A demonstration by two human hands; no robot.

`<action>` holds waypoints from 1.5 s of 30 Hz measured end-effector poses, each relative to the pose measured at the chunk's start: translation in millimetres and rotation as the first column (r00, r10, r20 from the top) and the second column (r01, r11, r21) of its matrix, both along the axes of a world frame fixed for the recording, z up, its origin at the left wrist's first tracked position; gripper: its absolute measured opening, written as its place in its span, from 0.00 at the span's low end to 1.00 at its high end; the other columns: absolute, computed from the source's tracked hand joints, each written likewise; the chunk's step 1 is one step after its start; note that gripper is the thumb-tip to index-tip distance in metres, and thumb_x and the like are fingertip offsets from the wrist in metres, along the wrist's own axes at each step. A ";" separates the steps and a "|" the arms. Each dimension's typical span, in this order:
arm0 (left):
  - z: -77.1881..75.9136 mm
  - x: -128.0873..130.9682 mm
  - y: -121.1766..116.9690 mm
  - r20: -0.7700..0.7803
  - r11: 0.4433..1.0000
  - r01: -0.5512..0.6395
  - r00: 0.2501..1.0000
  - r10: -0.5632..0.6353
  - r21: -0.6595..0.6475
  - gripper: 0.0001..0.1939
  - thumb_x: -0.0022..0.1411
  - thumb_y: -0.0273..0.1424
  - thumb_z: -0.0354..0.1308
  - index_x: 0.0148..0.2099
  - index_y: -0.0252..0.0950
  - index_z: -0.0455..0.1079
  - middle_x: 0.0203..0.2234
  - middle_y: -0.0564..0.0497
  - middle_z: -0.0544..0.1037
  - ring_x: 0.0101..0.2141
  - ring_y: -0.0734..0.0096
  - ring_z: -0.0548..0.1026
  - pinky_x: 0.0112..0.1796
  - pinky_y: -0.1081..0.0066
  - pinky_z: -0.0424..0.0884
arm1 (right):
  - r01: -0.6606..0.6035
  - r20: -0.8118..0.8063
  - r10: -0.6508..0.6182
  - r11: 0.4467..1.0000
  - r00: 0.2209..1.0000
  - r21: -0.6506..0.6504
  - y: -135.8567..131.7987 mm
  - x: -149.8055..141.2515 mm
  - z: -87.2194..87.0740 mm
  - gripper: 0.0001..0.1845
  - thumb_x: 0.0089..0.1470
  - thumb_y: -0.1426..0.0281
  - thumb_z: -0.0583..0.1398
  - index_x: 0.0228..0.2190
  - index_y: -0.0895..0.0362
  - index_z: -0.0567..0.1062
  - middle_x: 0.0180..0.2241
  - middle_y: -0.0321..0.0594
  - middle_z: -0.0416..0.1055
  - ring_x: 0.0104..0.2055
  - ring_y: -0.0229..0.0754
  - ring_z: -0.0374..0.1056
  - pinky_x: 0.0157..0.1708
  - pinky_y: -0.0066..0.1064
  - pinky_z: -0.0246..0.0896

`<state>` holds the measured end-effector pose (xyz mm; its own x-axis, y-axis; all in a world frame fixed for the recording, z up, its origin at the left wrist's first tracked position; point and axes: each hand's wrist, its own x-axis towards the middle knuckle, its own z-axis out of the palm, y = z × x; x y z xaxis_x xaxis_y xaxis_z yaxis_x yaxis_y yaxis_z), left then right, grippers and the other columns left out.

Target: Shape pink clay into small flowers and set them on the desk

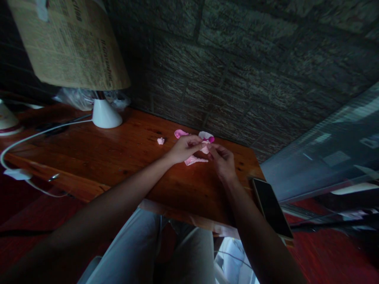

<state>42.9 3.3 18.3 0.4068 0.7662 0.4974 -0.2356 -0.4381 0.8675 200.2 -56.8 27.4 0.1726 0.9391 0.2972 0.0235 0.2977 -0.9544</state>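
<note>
Fingers (194,139) of the left hand (184,150) and right hand (224,161) pinch a pale pink piece (205,149) just right of the frame's centre; pressing too hard could dent it, if soft, and a lowered hand could smudge the pink strip (192,160) below.

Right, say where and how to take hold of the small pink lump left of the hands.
I'd pinch the pink lump by opposite sides, coming from above and its left: it looks compact, sits apart on the wooden table, and the left hand is to its right.
</note>
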 end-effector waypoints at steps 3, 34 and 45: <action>0.3 -1.2 1.2 0.009 1.000 -0.008 1.000 0.007 0.008 0.16 0.59 0.43 0.67 0.36 0.33 0.77 0.31 0.49 0.80 0.34 0.71 0.77 0.38 0.70 0.71 | -0.042 -0.030 0.041 0.999 0.999 -0.025 0.1 1.4 1.4 0.20 0.46 0.49 0.70 0.24 0.54 0.80 0.21 0.32 0.69 0.23 0.34 0.59 0.25 0.28 0.55; 4.1 -4.5 -6.0 -0.220 0.983 0.047 0.975 -0.008 0.176 0.16 0.67 0.38 0.56 0.29 0.34 0.66 0.21 0.56 0.68 0.25 0.76 0.66 0.26 0.76 0.60 | -0.053 0.225 0.053 0.999 0.973 -0.005 -2.2 4.8 2.4 0.28 0.53 0.42 0.62 0.26 0.55 0.73 0.22 0.32 0.65 0.25 0.35 0.60 0.27 0.29 0.58; 4.2 -2.0 -9.9 -0.133 0.982 0.179 0.976 -0.171 0.053 0.23 0.65 0.49 0.58 0.29 0.35 0.65 0.20 0.56 0.67 0.23 0.78 0.64 0.24 0.76 0.60 | -0.182 0.178 0.191 0.981 0.965 -0.066 -6.0 2.0 -2.0 0.28 0.54 0.41 0.59 0.24 0.52 0.67 0.18 0.28 0.55 0.19 0.34 0.50 0.19 0.29 0.48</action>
<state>40.9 -6.6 22.5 0.5945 0.6460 0.4787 -0.2032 -0.4554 0.8668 202.2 -62.8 25.3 -0.0595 0.9637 0.2604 0.1474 0.2664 -0.9525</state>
